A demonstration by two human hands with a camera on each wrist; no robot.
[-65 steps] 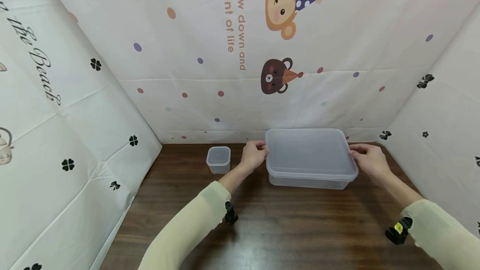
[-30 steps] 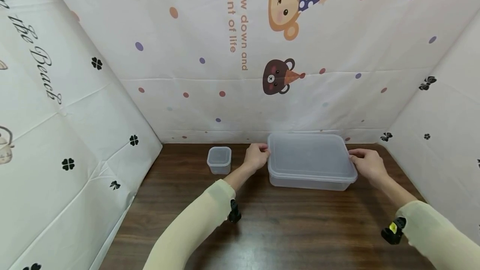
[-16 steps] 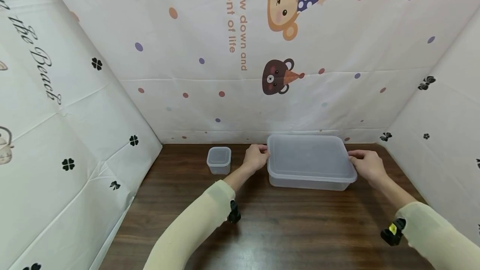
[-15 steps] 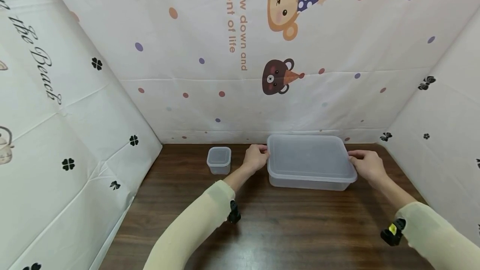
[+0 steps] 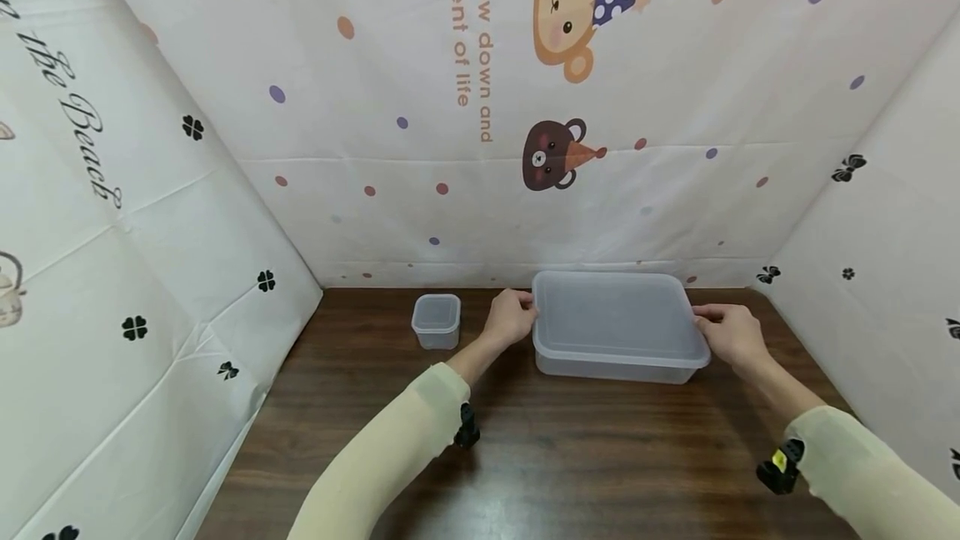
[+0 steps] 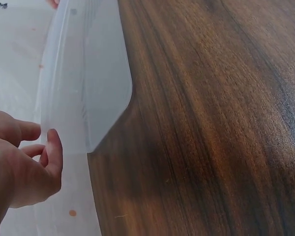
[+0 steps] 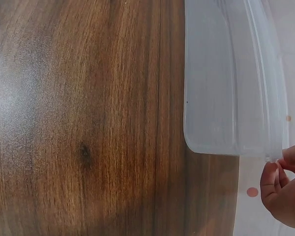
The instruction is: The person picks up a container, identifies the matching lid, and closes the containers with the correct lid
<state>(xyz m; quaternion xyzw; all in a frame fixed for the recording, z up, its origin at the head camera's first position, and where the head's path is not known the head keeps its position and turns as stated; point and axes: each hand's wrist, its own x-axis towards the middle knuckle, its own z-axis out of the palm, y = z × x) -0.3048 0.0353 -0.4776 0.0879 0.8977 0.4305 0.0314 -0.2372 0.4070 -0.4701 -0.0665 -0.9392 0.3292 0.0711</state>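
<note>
A large rectangular translucent plastic container stands on the table toward the back right, covered by its frosted lid. My left hand is at the lid's left edge, with thumb and forefinger pinching the rim in the head view. At the opposite edge, my right hand pinches the lid's rim; the right wrist view shows its fingertips right at the corner. Whether the lid is fully seated all round cannot be told. The container's inside is blurred by the frosted plastic.
A small square lidded plastic container stands to the left of my left hand. Dark wood-grain table runs in front of the large container. White printed cloth walls enclose the back and both sides.
Over the last two seconds the lid's far edge has come down onto the large container, both hands holding its sides. In the last half second it has sunk very slightly.
</note>
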